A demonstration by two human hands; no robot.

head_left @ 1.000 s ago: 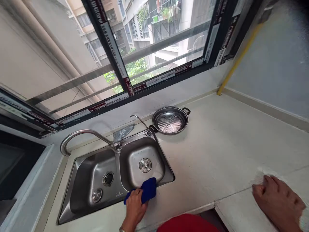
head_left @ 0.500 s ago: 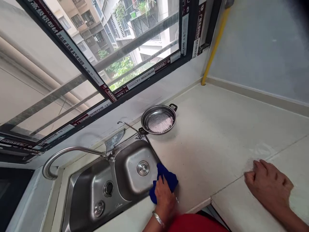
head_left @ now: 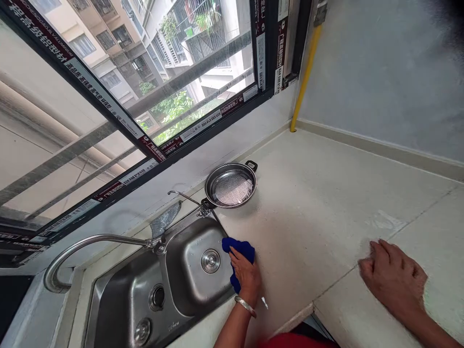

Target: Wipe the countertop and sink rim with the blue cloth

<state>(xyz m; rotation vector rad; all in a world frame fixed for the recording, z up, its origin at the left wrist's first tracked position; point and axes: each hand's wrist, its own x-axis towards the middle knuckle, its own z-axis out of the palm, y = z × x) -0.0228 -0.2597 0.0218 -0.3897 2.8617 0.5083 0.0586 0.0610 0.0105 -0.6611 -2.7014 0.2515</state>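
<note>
My left hand (head_left: 247,275) presses a blue cloth (head_left: 237,250) against the right rim of the double steel sink (head_left: 170,309), its fingers closed over the cloth. A metal bangle sits on that wrist. My right hand (head_left: 393,279) rests palm down on the pale countertop (head_left: 319,212) at the right, fingers loosely curled, holding nothing.
A round steel strainer pan (head_left: 231,186) with black handles stands behind the sink. A long curved tap (head_left: 94,244) and a smaller tap (head_left: 184,198) rise at the sink's back edge, beside a grey scrubber (head_left: 165,220). A yellow pipe (head_left: 306,72) runs up the corner by the window.
My left hand has slid the blue cloth from the sink's front rim round to its right rim, further back. The view has swung right; my right hand has stayed on the counter.
</note>
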